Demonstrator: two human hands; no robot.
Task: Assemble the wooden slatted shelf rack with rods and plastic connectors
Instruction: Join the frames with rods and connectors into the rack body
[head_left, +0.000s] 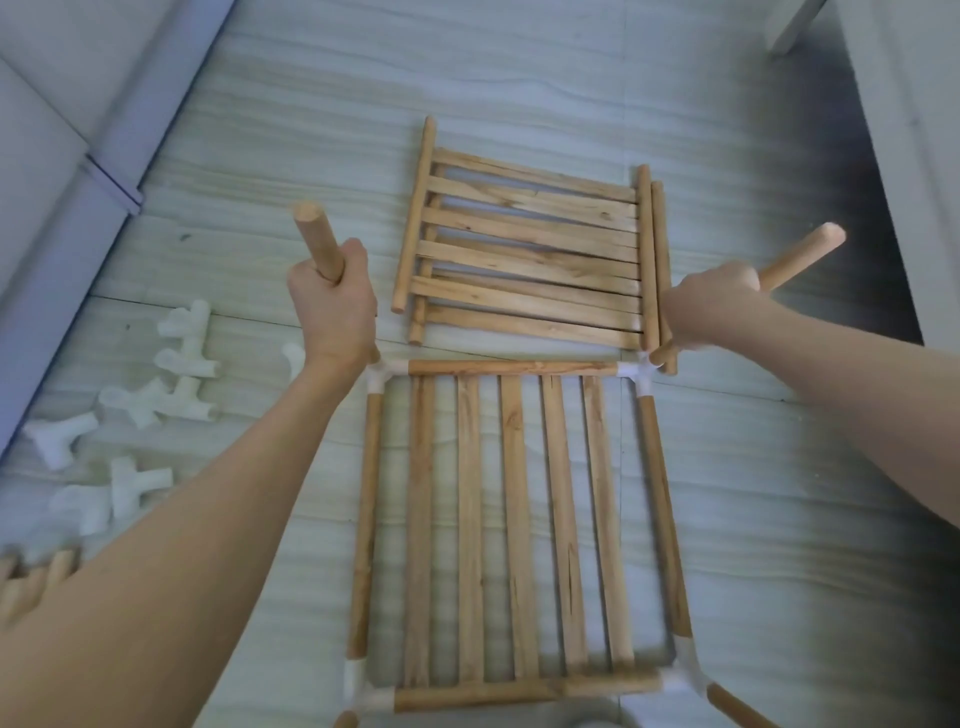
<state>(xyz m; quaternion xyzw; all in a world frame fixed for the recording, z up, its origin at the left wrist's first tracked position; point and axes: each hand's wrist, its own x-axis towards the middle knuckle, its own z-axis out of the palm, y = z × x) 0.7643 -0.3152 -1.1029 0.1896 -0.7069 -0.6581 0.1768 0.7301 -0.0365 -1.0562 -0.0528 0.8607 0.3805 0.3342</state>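
**Both hands on upright rods at the frame's far corners**

On the floor (519, 78) lies a slatted shelf frame (514, 525), rods joined by white corner connectors. Beyond it rests a stack of slatted panels (530, 244) with loose rods. The left hand (332, 301) grips a rod (318, 241) above the frame's far-left corner; the right hand (709, 301) grips another rod (800, 255) at the far-right corner. Spare connectors (130, 410) lie left of the frame.
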